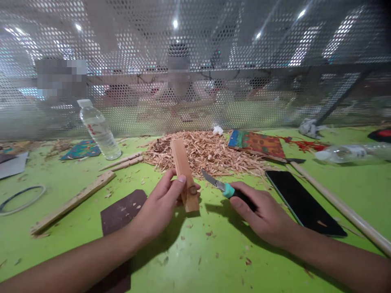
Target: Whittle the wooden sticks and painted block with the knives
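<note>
My left hand (pixel 166 191) is closed round the lower part of a flat piece of wood (pixel 182 162), thumb on its face. The wood is tilted upright above the table, with a dark knot near its lower end. In my right hand (pixel 262 207) is a carving knife (pixel 227 189) with a black and turquoise handle. Its short blade points up and left toward the wood, apart from it. A heap of wood shavings (pixel 201 150) lies just beyond both hands. Under my left forearm is a dark brown sheet (pixel 122 211), partly hidden.
A water bottle (pixel 99 130) stands at the left back; another bottle (pixel 351 154) lies at the right. A phone (pixel 302 201) and a long wooden rod (pixel 339 201) lie right of my hand. Left are a notched wood strip (pixel 73 201) and a ring (pixel 23 199). A perforated metal screen (pixel 195 101) closes the back.
</note>
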Motion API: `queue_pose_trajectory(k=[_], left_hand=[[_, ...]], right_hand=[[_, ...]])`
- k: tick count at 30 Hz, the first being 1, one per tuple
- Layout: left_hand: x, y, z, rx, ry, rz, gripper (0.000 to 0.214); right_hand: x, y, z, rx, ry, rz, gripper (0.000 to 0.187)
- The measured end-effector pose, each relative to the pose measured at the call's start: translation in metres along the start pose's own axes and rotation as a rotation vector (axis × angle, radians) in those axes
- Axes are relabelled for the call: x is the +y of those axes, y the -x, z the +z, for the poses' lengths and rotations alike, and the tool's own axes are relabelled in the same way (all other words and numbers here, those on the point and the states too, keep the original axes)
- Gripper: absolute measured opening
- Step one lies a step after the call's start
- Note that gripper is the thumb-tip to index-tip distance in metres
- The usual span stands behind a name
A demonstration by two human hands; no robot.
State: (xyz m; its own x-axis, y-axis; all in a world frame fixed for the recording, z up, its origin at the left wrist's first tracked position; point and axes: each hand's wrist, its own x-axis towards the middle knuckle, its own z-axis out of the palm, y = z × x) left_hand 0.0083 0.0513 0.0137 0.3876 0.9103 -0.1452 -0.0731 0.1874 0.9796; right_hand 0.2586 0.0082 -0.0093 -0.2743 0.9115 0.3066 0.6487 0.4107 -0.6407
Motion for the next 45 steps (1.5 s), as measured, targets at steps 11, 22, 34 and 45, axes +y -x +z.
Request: queue_pose_trajectory(k=[11, 22, 34, 45], left_hand=[[0.016, -0.009, -0.015, -0.049, -0.186, 0.259, 0.037], [0.042, -0.009, -0.019, -0.085, -0.278, 0.474, 0.025], [0.043, -0.027, 0.001, -0.471, -0.808, 0.294, 0.066], [0.032, -0.058, -0.006, -0.551, -1.129, 0.428, 0.031]], right_hand=[[0.002, -0.001, 0.003, -0.065, -0.007, -0.030, 0.032], [0.006, 0.002, 0.009, -0.192, 0.122, -0.143, 0.037], [-0.001, -0.001, 0.012, -0.395, 0.399, -0.258, 0.034], [0.001, -0.002, 0.010, -0.377, 0.426, -0.366, 0.041]])
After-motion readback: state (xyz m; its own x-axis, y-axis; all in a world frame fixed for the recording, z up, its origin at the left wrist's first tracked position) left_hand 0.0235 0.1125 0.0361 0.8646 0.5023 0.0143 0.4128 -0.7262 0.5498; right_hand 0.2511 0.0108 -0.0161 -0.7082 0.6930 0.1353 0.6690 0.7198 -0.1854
